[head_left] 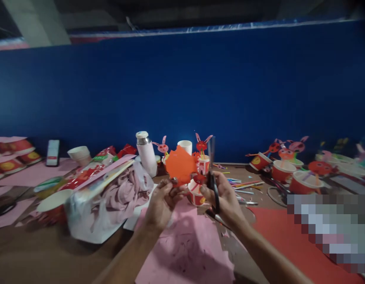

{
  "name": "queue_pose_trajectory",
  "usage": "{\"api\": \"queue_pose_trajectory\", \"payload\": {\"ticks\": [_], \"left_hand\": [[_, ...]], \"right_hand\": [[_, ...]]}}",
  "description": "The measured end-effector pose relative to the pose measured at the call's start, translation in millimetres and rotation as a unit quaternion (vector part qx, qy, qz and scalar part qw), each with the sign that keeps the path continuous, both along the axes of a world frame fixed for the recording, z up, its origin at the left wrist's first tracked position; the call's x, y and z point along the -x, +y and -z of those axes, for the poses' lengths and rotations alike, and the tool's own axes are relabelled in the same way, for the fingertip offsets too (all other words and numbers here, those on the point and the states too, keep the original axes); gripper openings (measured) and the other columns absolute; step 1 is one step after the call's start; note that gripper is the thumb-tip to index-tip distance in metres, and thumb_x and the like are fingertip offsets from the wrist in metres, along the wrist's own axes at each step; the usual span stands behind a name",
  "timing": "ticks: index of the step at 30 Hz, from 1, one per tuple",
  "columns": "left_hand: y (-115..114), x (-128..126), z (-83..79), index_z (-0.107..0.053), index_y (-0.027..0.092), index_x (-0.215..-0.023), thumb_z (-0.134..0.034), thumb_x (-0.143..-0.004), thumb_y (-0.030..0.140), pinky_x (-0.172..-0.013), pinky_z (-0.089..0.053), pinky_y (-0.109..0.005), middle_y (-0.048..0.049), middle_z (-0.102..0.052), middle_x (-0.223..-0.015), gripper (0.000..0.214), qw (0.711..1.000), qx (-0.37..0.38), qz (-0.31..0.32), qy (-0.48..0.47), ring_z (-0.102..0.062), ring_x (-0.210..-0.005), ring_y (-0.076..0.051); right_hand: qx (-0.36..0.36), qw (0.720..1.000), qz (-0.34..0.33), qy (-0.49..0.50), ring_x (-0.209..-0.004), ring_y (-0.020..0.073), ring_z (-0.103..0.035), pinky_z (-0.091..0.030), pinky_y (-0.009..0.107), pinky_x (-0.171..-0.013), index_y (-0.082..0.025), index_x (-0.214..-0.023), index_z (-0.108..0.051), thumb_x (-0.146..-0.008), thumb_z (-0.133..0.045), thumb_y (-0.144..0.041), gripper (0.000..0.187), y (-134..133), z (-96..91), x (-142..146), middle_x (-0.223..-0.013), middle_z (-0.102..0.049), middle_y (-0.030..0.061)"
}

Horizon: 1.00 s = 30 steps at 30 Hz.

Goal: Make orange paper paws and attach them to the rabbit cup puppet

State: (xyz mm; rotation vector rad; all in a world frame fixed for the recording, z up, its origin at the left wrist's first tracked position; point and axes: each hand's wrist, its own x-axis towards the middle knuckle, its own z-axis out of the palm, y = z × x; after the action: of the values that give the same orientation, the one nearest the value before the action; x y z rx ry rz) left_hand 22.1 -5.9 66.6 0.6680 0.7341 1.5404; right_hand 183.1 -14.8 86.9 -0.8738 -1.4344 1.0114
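My left hand (166, 199) pinches the lower edge of an orange paper cutout (180, 165), roughly round with a jagged outline, and holds it up above the table. Black-handled scissors (212, 185) are gripped in my right hand (225, 193), blades pointing up, a little to the right of the paper and apart from it. The blades are blurred. Beneath both hands lie pink paper sheets (185, 248) with dark marks. A red and white paper cup (196, 194) stands just behind my hands, partly hidden by them.
At left, a plastic bag of pink material (123, 193) lies beside a white flask (147, 157). A phone (53, 153) stands further left. Colourful sticks (247, 185) and decorated cups (283, 171) are at right. Red paper (277, 228) covers the near right. A blue partition (182, 86) closes off the back.
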Motion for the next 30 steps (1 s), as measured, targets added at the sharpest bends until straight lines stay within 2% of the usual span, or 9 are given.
{"api": "queue_pose_trajectory", "payload": {"ticks": [6,10,14,17,20,22,25,30], "left_hand": [[-1.9,-16.8,8.6,-0.044,0.018,-0.074,-0.062,-0.067,0.016,-0.051,-0.051,-0.018,0.0037,-0.061,-0.077,0.019,0.997,-0.006,0.048,-0.053,-0.065,-0.064,-0.011],[-8.8,-18.2,12.7,-0.043,0.018,-0.073,-0.067,-0.063,0.020,-0.050,-0.050,-0.019,0.0037,-0.059,-0.076,0.025,0.997,-0.005,0.069,-0.043,-0.063,-0.061,-0.011],[-13.5,-14.0,12.6,-0.043,0.018,-0.073,-0.067,-0.062,0.022,-0.051,-0.048,-0.021,0.0042,-0.057,-0.070,0.026,0.996,-0.008,0.084,-0.018,-0.061,-0.057,-0.011],[-17.3,-12.8,10.8,-0.045,0.019,-0.079,-0.065,-0.065,0.034,-0.049,-0.047,-0.024,0.0026,-0.057,-0.068,0.028,0.995,-0.032,0.095,-0.008,-0.060,-0.056,-0.013],[-23.6,-15.4,9.1,-0.050,0.017,-0.088,-0.063,-0.065,0.047,-0.047,-0.046,-0.026,0.0001,-0.057,-0.066,0.040,0.991,-0.083,0.107,0.021,-0.056,-0.053,-0.014],[-28.7,-18.1,9.0,-0.054,0.014,-0.087,-0.067,-0.063,0.043,-0.045,-0.045,-0.025,0.0005,-0.056,-0.063,0.040,0.988,-0.092,0.097,0.072,-0.052,-0.048,-0.011],[-34.0,-19.8,10.7,-0.055,0.012,-0.074,-0.068,-0.064,0.030,-0.043,-0.041,-0.021,0.0027,-0.052,-0.056,0.024,0.987,-0.057,0.047,0.140,-0.046,-0.044,-0.007],[-25.3,-8.2,17.2,-0.052,0.013,-0.066,-0.064,-0.066,0.025,-0.045,-0.041,-0.020,0.0037,-0.051,-0.052,0.017,0.990,-0.027,-0.028,0.138,-0.047,-0.044,-0.007]], "right_hand": [[0.053,0.998,0.030,0.027,-0.087,0.0189,-0.056,-0.046,0.029,-0.072,-0.021,-0.097,-0.045,-0.069,-0.062,-0.035,0.035,2.5,-4.8,-2.0,-0.092,-0.059,0.0046],[0.059,0.997,0.018,0.035,-0.068,0.0143,-0.055,-0.045,0.025,-0.054,-0.022,-0.097,-0.044,-0.067,-0.063,-0.034,0.038,1.2,0.1,2.5,-0.085,-0.058,0.0017],[0.070,0.997,0.008,0.034,-0.048,0.0081,-0.041,-0.036,0.020,-0.040,-0.024,-0.092,-0.042,-0.067,-0.063,-0.033,0.034,-1.7,4.6,7.6,-0.072,-0.053,-0.0028],[0.067,0.997,0.013,0.028,-0.046,0.0077,-0.038,-0.033,0.020,-0.039,-0.024,-0.092,-0.040,-0.067,-0.063,-0.031,0.034,-5.3,5.0,9.0,-0.069,-0.050,-0.0035],[0.039,0.999,0.017,0.018,-0.051,0.0092,-0.042,-0.036,0.020,-0.043,-0.024,-0.092,-0.041,-0.072,-0.060,-0.030,0.028,-9.3,5.9,10.0,-0.067,-0.047,-0.0038],[0.023,1.000,0.010,0.016,-0.056,0.0103,-0.044,-0.039,0.021,-0.047,-0.024,-0.092,-0.041,-0.074,-0.058,-0.028,0.025,-11.6,8.0,12.2,-0.069,-0.046,-0.0034],[0.006,1.000,-0.010,0.015,-0.059,0.0107,-0.047,-0.042,0.022,-0.053,-0.024,-0.092,-0.043,-0.072,-0.061,-0.024,0.026,-13.5,13.5,17.6,-0.069,-0.046,-0.0041],[0.031,0.997,-0.070,-0.004,-0.066,0.0129,-0.052,-0.044,0.025,-0.060,-0.024,-0.102,-0.044,-0.072,-0.063,-0.025,0.035,-13.2,32.4,20.0,-0.075,-0.054,-0.0017]]}}
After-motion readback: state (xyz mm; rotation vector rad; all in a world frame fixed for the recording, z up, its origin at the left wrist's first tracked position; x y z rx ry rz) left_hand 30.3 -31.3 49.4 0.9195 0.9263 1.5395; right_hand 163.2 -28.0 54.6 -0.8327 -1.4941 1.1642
